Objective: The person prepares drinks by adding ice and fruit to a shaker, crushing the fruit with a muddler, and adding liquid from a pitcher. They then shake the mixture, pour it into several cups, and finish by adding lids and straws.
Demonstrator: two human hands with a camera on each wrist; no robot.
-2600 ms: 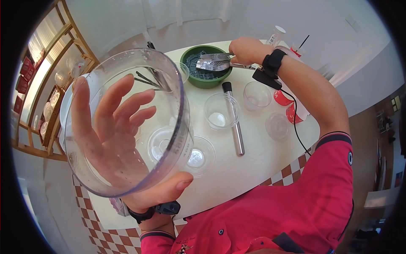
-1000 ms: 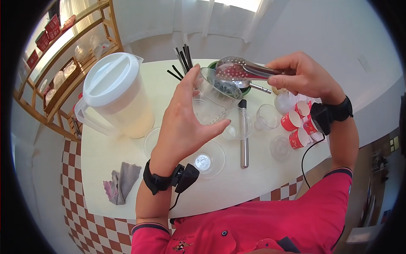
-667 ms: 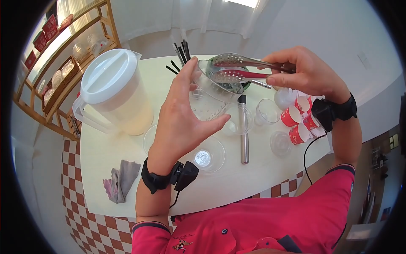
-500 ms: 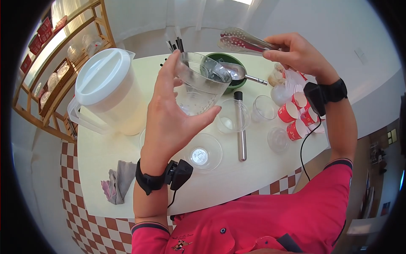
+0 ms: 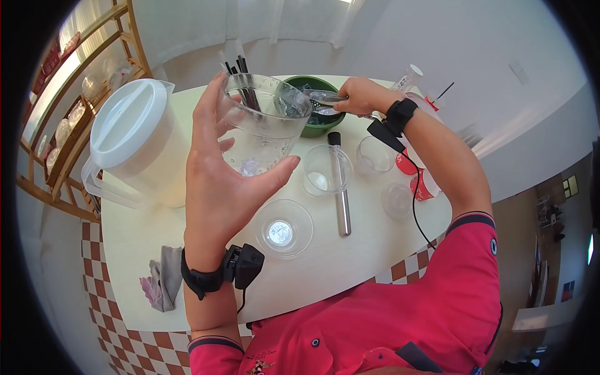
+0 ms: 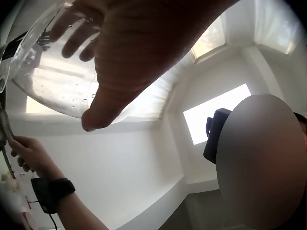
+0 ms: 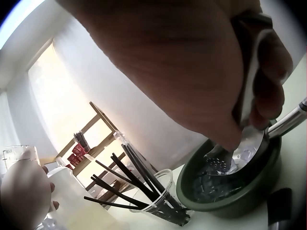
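Note:
My left hand (image 5: 215, 181) grips a clear plastic measuring cup (image 5: 272, 131), thumb on one side and fingers on the other. The cup is raised over the table and tilted, with ice (image 5: 249, 166) at its bottom and drops on its wall. My right hand (image 5: 370, 98) holds metal tongs (image 5: 326, 95) with a perforated head. Their tips reach into a green bowl (image 7: 235, 207) of ice cubes (image 7: 216, 188). A metal scoop (image 7: 289, 118) also lies in that bowl, its handle over the rim. The cup overlaps the bowl's left side in the head view.
A lidded pitcher (image 5: 134, 144) stands at the left, a grey cloth (image 5: 165, 278) in front of it. Black straws (image 7: 139, 172) stand in a cup behind. Clear cups (image 5: 327, 170), a metal muddler (image 5: 342, 209), a lid (image 5: 284, 228) and red paper cups (image 5: 425, 185) are on the table.
The tongs went from the bowl to over the cup, then rose away and came down into the bowl again. Ice now shows in the cup, which has shifted left.

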